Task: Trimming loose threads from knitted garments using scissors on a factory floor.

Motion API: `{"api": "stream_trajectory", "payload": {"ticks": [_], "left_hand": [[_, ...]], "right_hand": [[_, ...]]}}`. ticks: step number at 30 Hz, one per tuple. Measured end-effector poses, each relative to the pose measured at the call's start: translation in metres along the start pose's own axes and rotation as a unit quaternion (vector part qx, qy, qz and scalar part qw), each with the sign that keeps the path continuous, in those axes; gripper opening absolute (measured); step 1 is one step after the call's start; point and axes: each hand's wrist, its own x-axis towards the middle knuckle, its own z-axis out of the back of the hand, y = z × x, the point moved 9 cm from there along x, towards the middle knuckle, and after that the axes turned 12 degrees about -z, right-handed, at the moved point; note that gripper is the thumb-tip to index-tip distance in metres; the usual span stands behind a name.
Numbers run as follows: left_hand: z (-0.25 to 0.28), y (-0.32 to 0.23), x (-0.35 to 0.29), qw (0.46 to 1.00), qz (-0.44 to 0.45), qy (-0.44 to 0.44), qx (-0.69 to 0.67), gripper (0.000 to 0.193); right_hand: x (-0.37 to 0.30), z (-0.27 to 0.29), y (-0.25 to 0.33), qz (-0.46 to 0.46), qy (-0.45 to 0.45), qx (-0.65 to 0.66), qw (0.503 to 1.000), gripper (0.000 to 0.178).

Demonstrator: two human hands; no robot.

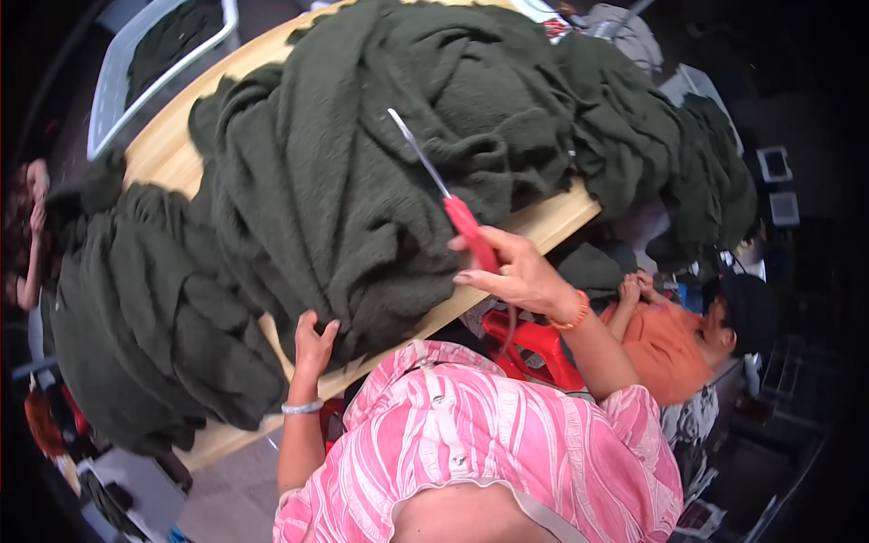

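A large heap of dark green knitted fabric (317, 172) spreads over a wooden table, in soft folds. Held over it in my right hand (520, 271) is a slim tool with a red handle (462, 222) and a long, thin metal shaft. The fingers are closed round the handle, and the shaft points up and left, its tip above the cloth. What kind of tool it is I cannot make out. Low down at the fabric's near edge rests my left hand (314, 348), thumb and forefinger apart, touching the folds; its other fingers are partly hidden.
The pale wooden tabletop (557, 215) shows along its near edge. Beyond its far left stands a white plastic bin (113, 113) with more green cloth. A seated co-worker in orange (665, 348) is close on the right, near a red stool (529, 344). Another person's arms (34, 226) show far left.
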Motion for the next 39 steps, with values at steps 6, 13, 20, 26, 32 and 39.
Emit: {"api": "stream_trajectory", "payload": {"ticks": [6, 13, 20, 26, 32, 39], "left_hand": [[-0.014, 0.039, -0.023, 0.926, 0.281, 0.013, -0.253, 0.024], [-0.045, 0.012, -0.020, 0.814, 0.328, 0.047, -0.477, 0.024], [-0.007, 0.003, 0.000, 0.862, 0.177, -0.094, -0.465, 0.027], [-0.034, -0.004, -0.006, 0.898, 0.209, -0.005, -0.388, 0.029], [-0.041, -0.007, 0.016, 0.983, 0.011, 0.027, -0.181, 0.030], [-0.055, 0.008, -0.002, 0.882, 0.205, 0.014, -0.424, 0.031]], "right_hand": [[-0.010, -0.020, -0.059, 0.030, -0.049, 0.006, 0.998, 0.018], [-0.025, -0.004, -0.053, -0.024, -0.066, -0.085, 0.994, 0.019], [-0.049, 0.000, -0.060, -0.014, -0.047, -0.164, 0.985, 0.027], [-0.058, 0.006, -0.058, -0.033, -0.057, -0.203, 0.977, 0.030], [-0.058, -0.007, -0.050, -0.027, -0.035, -0.189, 0.981, 0.031], [-0.072, 0.008, -0.046, -0.070, -0.070, -0.225, 0.969, 0.036]]}}
